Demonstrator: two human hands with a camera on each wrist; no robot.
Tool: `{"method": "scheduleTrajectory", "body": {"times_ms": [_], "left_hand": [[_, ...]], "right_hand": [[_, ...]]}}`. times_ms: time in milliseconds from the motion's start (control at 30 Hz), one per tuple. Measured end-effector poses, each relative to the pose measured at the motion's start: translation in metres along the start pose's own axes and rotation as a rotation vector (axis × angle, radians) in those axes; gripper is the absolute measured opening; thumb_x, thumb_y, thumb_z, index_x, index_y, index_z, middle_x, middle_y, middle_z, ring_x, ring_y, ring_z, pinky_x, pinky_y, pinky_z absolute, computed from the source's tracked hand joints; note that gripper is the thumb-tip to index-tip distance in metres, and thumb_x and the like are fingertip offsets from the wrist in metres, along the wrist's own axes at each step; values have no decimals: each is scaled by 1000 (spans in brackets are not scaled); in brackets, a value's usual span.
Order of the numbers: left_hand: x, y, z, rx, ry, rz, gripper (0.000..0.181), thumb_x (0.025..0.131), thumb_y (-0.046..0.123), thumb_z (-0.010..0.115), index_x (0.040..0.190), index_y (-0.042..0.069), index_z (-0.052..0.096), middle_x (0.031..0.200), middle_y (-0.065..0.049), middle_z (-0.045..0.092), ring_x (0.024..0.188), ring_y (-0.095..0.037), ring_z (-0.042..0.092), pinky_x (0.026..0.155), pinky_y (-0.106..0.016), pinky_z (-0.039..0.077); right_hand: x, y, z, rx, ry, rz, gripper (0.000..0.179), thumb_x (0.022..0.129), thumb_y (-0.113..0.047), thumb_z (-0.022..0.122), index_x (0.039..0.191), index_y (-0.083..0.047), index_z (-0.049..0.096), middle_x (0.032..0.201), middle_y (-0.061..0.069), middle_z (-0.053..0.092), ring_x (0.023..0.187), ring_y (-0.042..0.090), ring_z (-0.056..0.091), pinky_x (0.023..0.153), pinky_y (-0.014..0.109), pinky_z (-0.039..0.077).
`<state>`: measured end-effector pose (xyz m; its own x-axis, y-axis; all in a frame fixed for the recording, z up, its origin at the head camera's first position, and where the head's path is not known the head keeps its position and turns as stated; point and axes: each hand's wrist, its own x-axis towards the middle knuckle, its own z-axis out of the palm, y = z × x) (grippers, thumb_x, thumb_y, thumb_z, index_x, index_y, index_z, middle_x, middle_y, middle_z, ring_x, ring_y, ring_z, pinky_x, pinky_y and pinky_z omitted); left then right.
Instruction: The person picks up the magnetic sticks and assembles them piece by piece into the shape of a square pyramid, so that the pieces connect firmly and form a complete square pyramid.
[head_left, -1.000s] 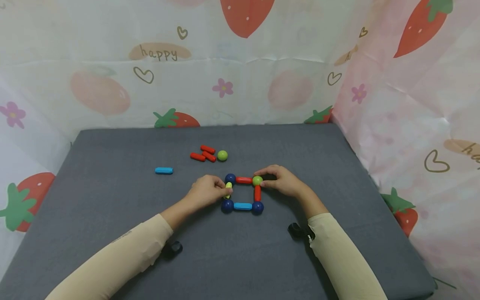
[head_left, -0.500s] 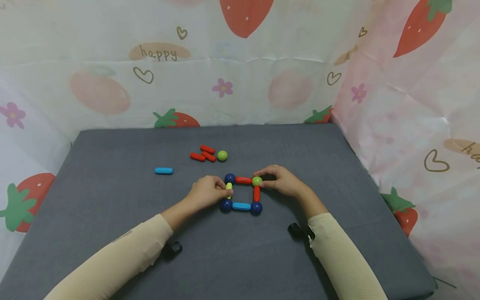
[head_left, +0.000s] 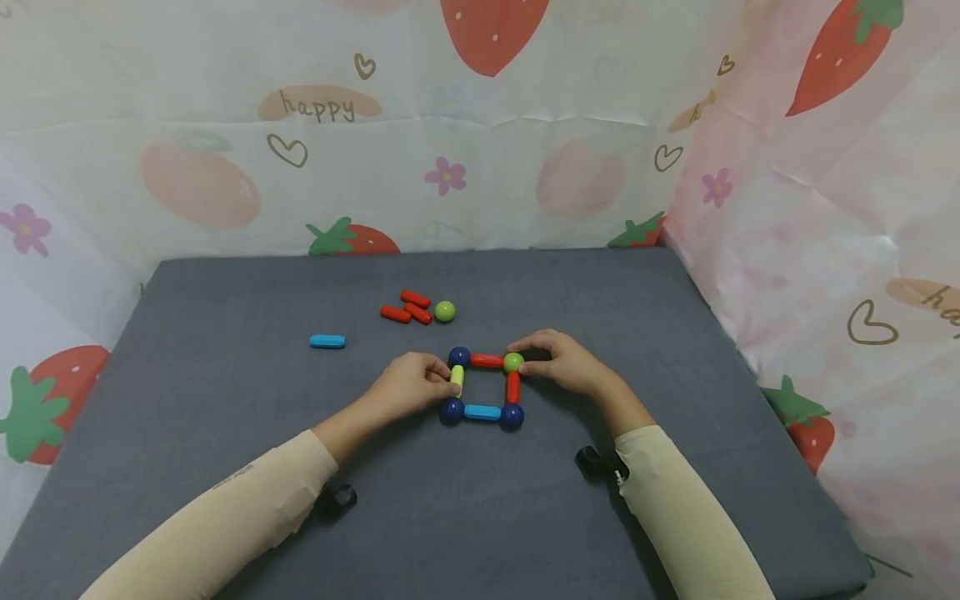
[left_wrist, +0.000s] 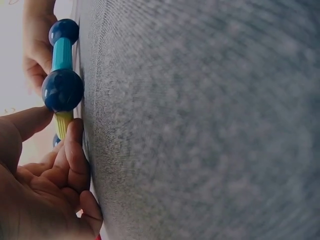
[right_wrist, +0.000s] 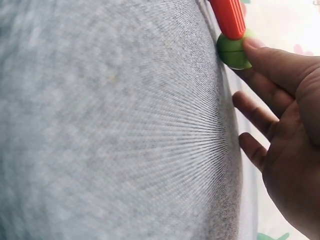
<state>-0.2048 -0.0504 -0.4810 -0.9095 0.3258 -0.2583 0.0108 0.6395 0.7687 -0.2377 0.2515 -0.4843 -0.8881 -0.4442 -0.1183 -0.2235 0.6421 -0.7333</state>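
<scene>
1. Rod, yellow (head_left: 457,380): left side of a four-sided frame (head_left: 513,386), mid-desk; set between far-left blue ball (head_left: 460,357) and near-left blue ball (head_left: 452,411).
2. Governing relation, as judged: rod lies directly right of the left hand (head_left: 411,385), the nearer of the two hands; its long axis runs near to far, crosswise to those fingers.
3. Left hand: thumb and finger pinching the yellow rod.
4. Right hand (head_left: 564,363): thumb and forefinger pinching green corner ball (head_left: 513,362), far-right.
5. Frame, remainder: far red rod (head_left: 487,361), right red rod (head_left: 513,391), near-side light-blue rod (head_left: 482,412), near-right blue ball (head_left: 512,417).
6. Views compared: left wrist shows thumb and finger on opposite sides of the rod, partly hidden from the head; right wrist shows the other fingers held off the ball; head alone shows the whole frame.
7. Loose stock, beyond frame: three red rods (head_left: 417,313), grouped; loose green ball (head_left: 445,312), just beside them; loose light-blue rod (head_left: 327,341), apart, leftward.
8. Setting: gray desk (head_left: 480,517); strawberry-printed curtain (head_left: 510,200) behind.
</scene>
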Motion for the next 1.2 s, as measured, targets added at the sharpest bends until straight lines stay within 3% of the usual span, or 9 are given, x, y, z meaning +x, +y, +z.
{"method": "scheduleTrajectory", "body": {"times_ms": [267,567,767,867,1200], "left_hand": [[-1,-2,-1,-8,1,1,35,91,34,80,115,10,72,99,0,74,88,-13,66,75,-30,55],[-17,-2,-3,85,17,100,24,88,37,82,100,20,72,89,7,70,77,-14,62,72,-33,49],[-23,-1,-3,140,-27,132,28,83,37,86,101,23,70,90,12,69,80,-11,60,94,-47,36],[-25,-2,-4,162,-30,132,26,83,36,87,99,25,70,90,12,68,84,-12,58,98,-51,31],[-34,-10,-9,147,-28,117,23,85,33,86,100,24,71,93,10,68,86,-14,58,89,-44,38]], "right_hand": [[0,-2,0,-8,4,1,30,96,-24,74,126,-27,73,133,2,61,128,25,52,113,51,38],[3,-2,2,-10,16,-12,31,96,-24,75,126,-26,74,133,2,62,128,25,52,113,51,38],[4,-3,4,-10,22,-12,31,96,-24,74,127,-26,73,133,2,62,128,25,52,113,51,38],[5,-5,5,-11,19,-22,31,96,-24,74,128,-25,73,133,2,62,128,26,52,113,51,38],[14,-13,11,-23,0,-28,32,97,-28,74,128,-29,73,130,0,64,121,23,54,109,50,41]]}}
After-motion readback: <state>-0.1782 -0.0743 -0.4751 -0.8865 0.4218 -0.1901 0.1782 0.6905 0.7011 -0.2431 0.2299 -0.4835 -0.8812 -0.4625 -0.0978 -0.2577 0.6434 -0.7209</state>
